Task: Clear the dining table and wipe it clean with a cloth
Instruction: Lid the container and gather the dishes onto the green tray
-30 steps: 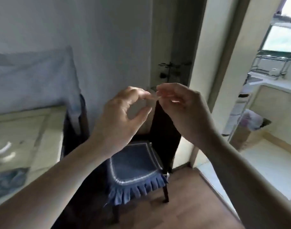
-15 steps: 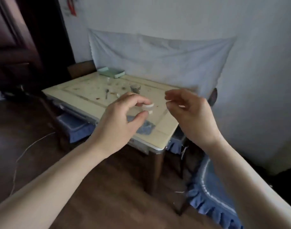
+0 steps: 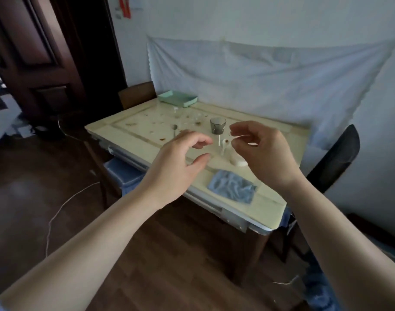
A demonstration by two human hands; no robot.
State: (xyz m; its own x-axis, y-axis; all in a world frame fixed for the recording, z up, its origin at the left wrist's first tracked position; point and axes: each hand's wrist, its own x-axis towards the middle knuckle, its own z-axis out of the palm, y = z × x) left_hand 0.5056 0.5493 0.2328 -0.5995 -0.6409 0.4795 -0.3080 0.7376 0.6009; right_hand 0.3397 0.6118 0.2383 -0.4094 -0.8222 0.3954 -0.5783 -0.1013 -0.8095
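In the head view, the left hand [image 3: 178,162] and the right hand [image 3: 266,153] are held up before the dining table [image 3: 115,131]. The left fingers are curved, apart from the thumb. The right fingers are loosely curled, and nothing is seen gripped. A crumpled blue cloth [image 3: 232,187] is laid on the table's near right part. Farther off, a grey glass [image 3: 217,125], a spoon [image 3: 174,129] and a green tray [image 3: 177,98] are seen among crumbs.

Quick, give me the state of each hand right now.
Left hand: open, fingers loosely curled, holding nothing.
Right hand: fingers curled toward the thumb; whether they pinch anything cannot be told.
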